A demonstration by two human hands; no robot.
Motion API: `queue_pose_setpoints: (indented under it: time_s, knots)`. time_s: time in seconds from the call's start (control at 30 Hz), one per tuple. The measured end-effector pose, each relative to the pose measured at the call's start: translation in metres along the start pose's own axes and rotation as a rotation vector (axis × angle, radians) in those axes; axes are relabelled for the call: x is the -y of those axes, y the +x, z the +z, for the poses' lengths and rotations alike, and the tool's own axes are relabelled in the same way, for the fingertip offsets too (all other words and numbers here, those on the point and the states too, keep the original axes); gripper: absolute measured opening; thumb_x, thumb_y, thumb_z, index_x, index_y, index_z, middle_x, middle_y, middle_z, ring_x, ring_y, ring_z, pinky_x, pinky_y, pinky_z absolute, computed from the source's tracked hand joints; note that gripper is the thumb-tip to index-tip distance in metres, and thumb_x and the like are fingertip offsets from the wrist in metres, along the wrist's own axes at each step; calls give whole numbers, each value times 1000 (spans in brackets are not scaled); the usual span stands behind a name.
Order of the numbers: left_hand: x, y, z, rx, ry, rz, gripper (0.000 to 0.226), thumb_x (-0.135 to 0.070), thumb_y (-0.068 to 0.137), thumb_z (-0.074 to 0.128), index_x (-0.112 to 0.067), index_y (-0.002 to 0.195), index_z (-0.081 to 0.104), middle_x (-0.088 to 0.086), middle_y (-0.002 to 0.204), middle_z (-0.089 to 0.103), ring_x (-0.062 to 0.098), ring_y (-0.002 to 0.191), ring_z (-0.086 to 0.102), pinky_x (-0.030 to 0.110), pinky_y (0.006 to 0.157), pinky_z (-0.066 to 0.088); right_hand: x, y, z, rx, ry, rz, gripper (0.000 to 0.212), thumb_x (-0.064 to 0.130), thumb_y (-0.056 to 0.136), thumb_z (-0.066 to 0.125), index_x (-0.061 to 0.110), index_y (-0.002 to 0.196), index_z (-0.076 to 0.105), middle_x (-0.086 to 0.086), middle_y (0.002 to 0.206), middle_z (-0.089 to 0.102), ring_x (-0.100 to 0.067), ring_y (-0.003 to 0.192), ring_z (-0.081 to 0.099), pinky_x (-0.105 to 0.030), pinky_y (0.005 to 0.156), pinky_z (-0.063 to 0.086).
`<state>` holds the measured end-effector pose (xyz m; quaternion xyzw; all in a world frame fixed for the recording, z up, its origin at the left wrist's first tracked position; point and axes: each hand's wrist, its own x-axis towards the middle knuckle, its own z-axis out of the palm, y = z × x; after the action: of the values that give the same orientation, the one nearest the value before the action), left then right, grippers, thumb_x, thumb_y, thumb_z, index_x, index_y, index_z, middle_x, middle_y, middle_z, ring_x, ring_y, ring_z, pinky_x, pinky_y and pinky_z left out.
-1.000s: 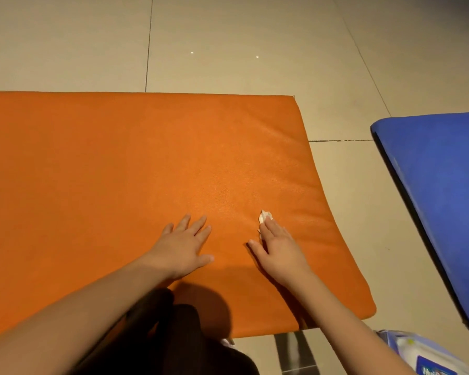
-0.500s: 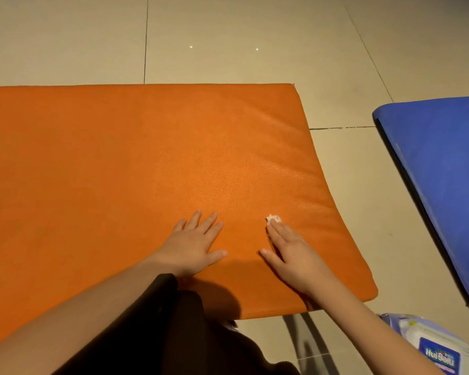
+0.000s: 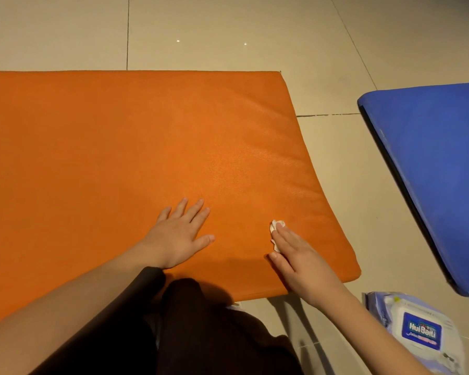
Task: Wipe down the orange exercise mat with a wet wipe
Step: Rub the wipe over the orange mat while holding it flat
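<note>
The orange exercise mat (image 3: 152, 147) lies flat on the tiled floor and fills the left and middle of the view. My left hand (image 3: 178, 235) rests flat on the mat near its front edge, fingers spread. To its right, my right hand (image 3: 299, 259) presses a small crumpled white wet wipe (image 3: 276, 226) onto the mat with straight fingers. Most of the wipe is hidden under the fingers; a bit shows past the fingertips and by the thumb side.
A blue mat (image 3: 439, 169) lies on the floor to the right, a strip of tile between it and the orange mat. A pack of wet wipes (image 3: 417, 331) sits on the floor at the lower right, by my right forearm. My dark-clothed knees (image 3: 201, 334) are at the bottom.
The right hand and the wipe have slid a little toward the mat's right front corner. The left hand stays flat on the mat. The view has tilted, showing more of the wipes pack.
</note>
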<state>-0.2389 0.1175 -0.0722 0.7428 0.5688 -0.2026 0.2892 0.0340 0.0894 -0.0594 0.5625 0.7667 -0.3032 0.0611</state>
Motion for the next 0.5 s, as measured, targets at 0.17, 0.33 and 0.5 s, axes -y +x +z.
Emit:
queue_pose_setpoints:
  time_s: [0.17,0.33,0.5]
  knots:
    - [3,-1,5,-24,-33,23,114,-86,57,-27,-30,154,-12,-8,160,-22,19,148,-22,44,121,-7,6,18,5,-64,24,87,55,41,103,24,19,153,16,8,159,7,-4,145,0,-23,118,-2]
    - [4,1,8,-28,-49,16,126,-90,44,-34,-32,153,-13,-13,156,-25,18,147,-23,43,121,-8,6,-24,12,-55,55,-22,84,71,84,-8,26,152,12,15,158,2,3,143,-6,-16,115,-8]
    - [4,-1,5,-29,-18,8,81,-74,87,2,-30,154,-11,-10,160,-22,18,148,-20,42,121,-5,-9,-26,9,-160,-29,143,92,72,79,-10,23,152,11,12,157,1,5,137,-9,-15,110,-12]
